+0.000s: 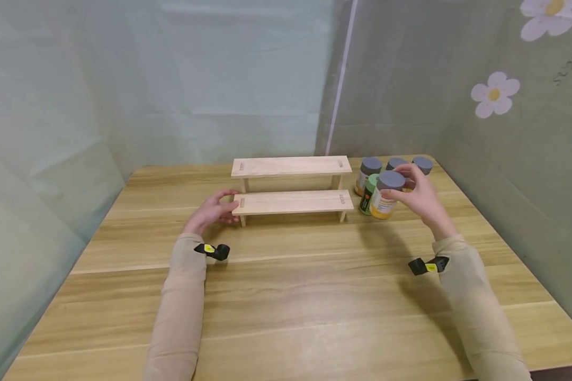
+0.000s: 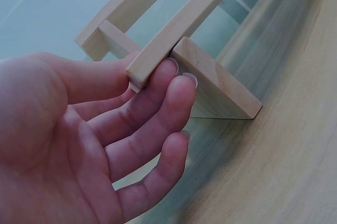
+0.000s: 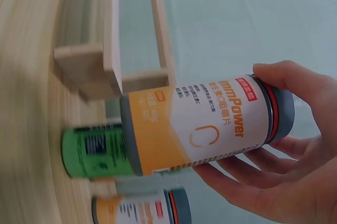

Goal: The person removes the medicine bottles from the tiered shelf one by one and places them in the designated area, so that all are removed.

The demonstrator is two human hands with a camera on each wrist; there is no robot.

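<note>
A two-tier wooden rack (image 1: 293,202) stands toward the back of the table. My left hand (image 1: 214,210) pinches the left end of its lower board (image 2: 158,50), thumb above and fingertips beneath. My right hand (image 1: 419,197) grips a supplement bottle (image 1: 384,198) with a grey lid and a white and orange label; in the right wrist view the bottle (image 3: 205,124) is held near its lid, apart from the table. Just behind it stands a green canister (image 1: 368,197), partly covered by the bottle in the head view.
More grey-lidded bottles (image 1: 371,166) stand at the back right, beside the rack; the hand partly hides some. The wooden table (image 1: 286,296) stretches toward me. A pale curtain (image 1: 219,79) with printed flowers hangs behind and along the sides.
</note>
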